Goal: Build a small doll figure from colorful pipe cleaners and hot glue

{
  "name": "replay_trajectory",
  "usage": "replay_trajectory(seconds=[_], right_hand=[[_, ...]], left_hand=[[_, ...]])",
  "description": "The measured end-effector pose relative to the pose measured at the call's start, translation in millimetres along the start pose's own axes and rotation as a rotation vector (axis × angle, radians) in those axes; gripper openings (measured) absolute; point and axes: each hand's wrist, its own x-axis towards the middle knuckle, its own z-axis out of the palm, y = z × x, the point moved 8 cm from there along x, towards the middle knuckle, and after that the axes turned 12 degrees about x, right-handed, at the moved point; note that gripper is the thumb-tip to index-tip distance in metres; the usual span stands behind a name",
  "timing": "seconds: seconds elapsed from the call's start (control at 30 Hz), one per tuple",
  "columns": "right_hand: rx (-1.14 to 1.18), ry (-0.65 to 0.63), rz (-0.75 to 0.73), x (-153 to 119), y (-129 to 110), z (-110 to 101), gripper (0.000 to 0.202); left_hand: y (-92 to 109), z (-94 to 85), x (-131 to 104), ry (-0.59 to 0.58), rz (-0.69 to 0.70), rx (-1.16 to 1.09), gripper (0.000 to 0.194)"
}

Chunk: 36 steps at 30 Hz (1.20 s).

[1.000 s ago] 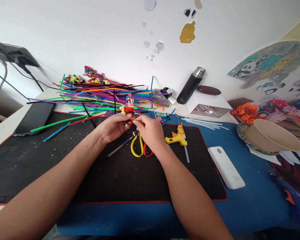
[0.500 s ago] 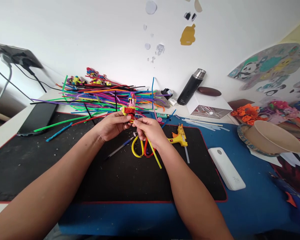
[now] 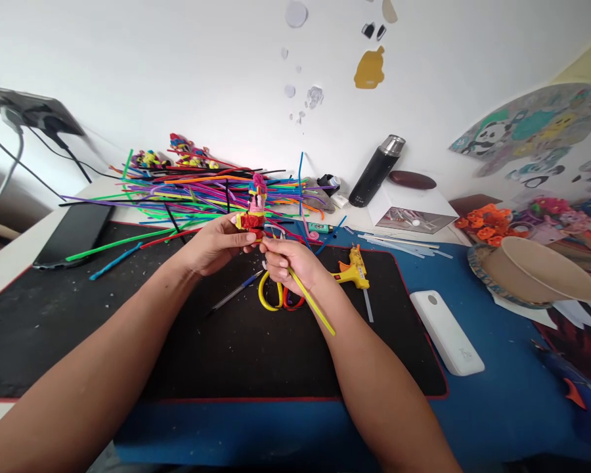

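Observation:
My left hand (image 3: 220, 246) is closed around the lower part of a small pipe-cleaner figure (image 3: 253, 220), which stands upright with a pink and blue top and a red and yellow body. Right beside it, my right hand (image 3: 290, 261) pinches a yellow pipe cleaner (image 3: 315, 309) close to the figure's base. The free end of that pipe cleaner slants down over my right wrist. Whether its other end is joined to the figure is hidden by my fingers. Scissors (image 3: 270, 297) with yellow and red handles lie under my right hand, alongside a pen (image 3: 235, 292).
Behind my hands spreads a pile of coloured pipe cleaners (image 3: 201, 187). To the right are a yellow glue gun (image 3: 357, 270), a white power bank (image 3: 448, 335), glue sticks (image 3: 404, 243) and a black flask (image 3: 377, 172). A phone (image 3: 79, 230) lies left on the black mat (image 3: 226, 368).
The figure has turned slightly in my left hand. My right fingers have curled in more, and the yellow pipe cleaner's free end has swung right, now lying across my wrist.

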Motion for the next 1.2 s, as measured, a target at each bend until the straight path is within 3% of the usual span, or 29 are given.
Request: replay_trajectory(seconds=[0.27, 0.87, 1.2], right_hand=[[-0.192, 0.102, -0.206, 3.1, -10.5, -8.0, 0.034], [-0.226, 0.156, -0.267, 1.2, -16.9, -12.4, 0.037], [-0.338, 0.217, -0.428, -0.7, -28.9, -17.2, 0.028]], left_hand=[[-11.7, 1.4, 3.2, 0.01, -0.052, -0.1, 0.03], [-19.1, -0.5, 3.1, 0.035, -0.125, -0.219, 0.015], [-21.0, -5.0, 3.6, 0.117, -0.142, -0.249, 0.017]])
